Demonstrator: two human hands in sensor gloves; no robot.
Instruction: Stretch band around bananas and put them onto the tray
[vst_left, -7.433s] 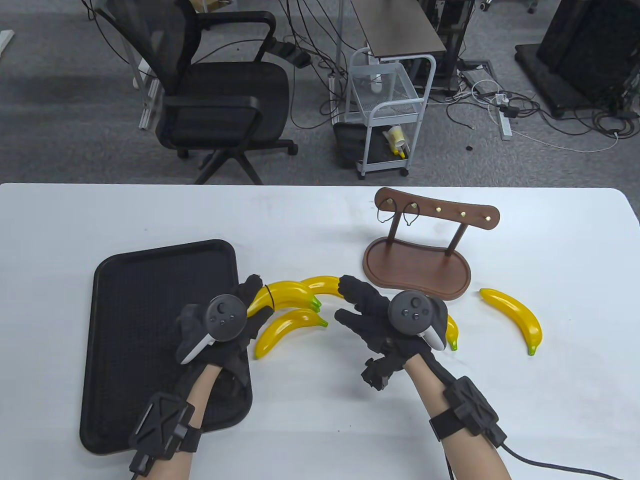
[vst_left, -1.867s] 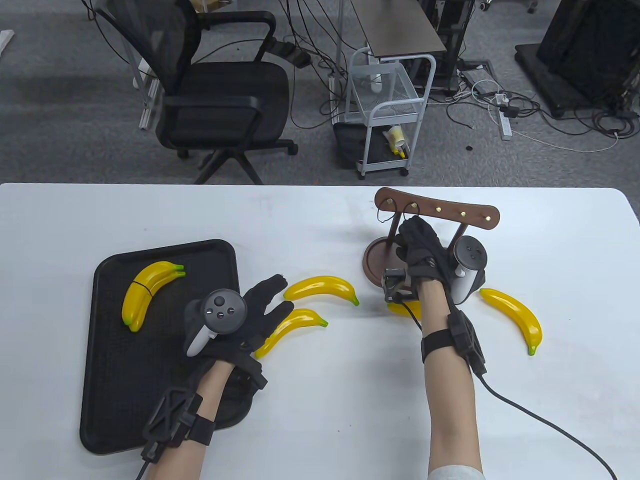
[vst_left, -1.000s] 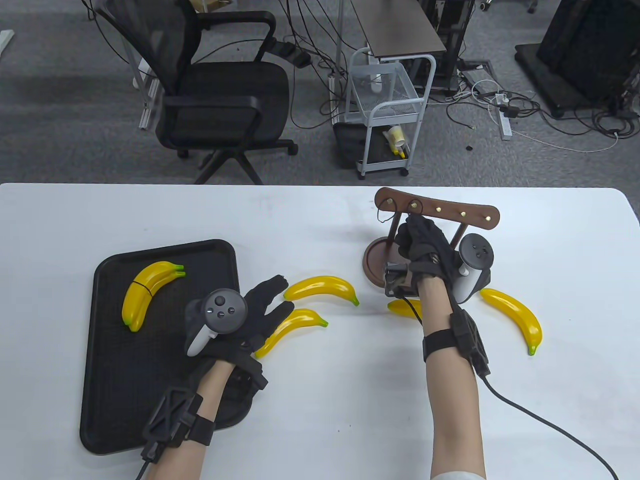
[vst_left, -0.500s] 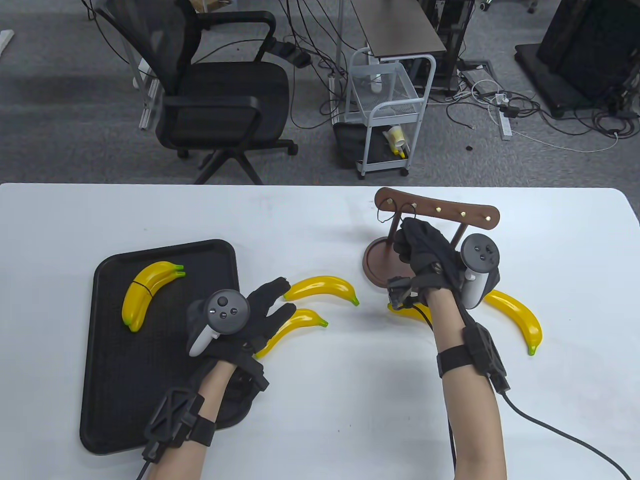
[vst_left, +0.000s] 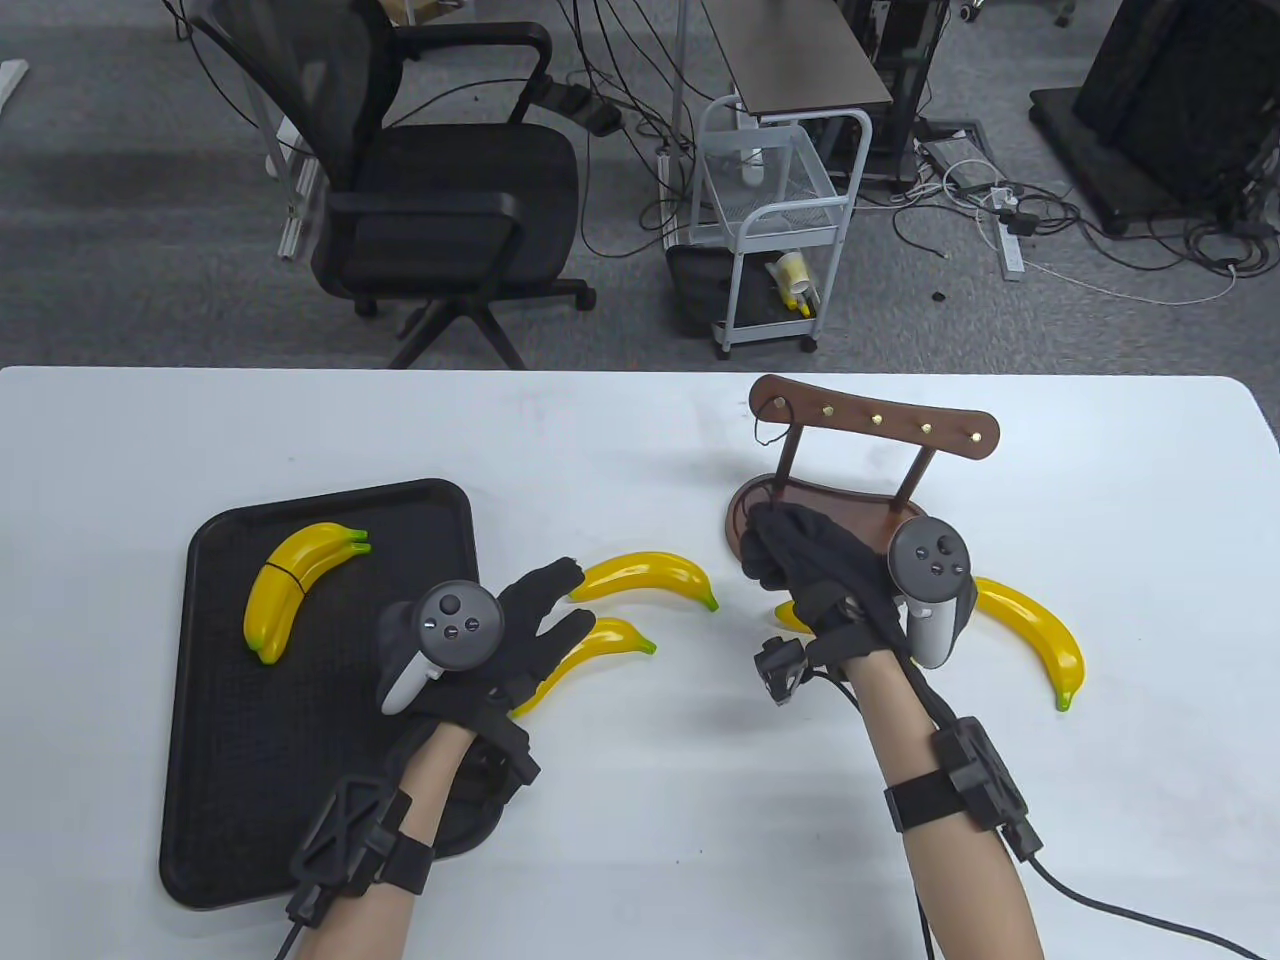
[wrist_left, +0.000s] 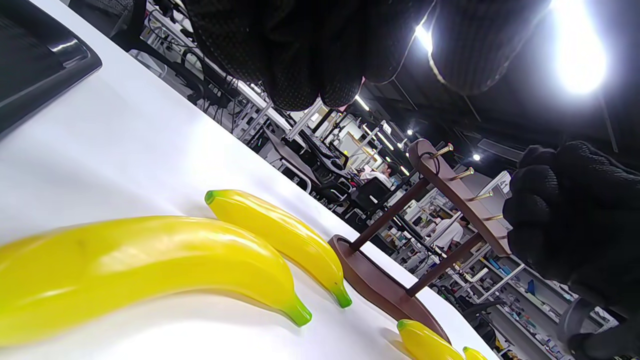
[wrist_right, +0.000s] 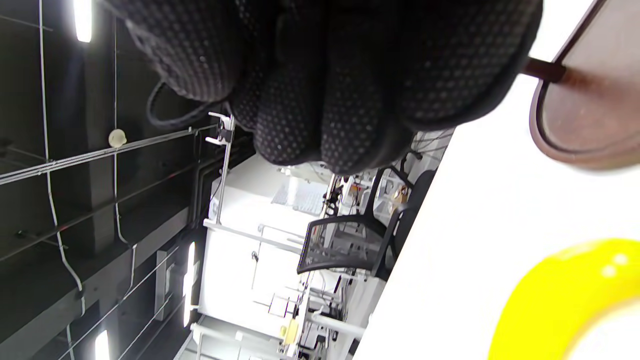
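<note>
Bananas: banded pair (vst_left: 297, 585) lay on tray (vst_left: 230, 800) at left. Two loose bananas (vst_left: 610, 615) sat right of tray; left hand (vst_left: 500, 640) hovered with fingers spread, likely ready to gather them. Right hand (vst_left: 810, 570), near wooden stand (vst_left: 870, 425), pinched band (wrist_right: 172, 112), presumably for that pair.

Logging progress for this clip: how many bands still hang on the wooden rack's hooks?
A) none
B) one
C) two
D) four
B: in the table view a single dark band hangs from the leftmost hook of the rack; the other brass hooks are bare.
</note>
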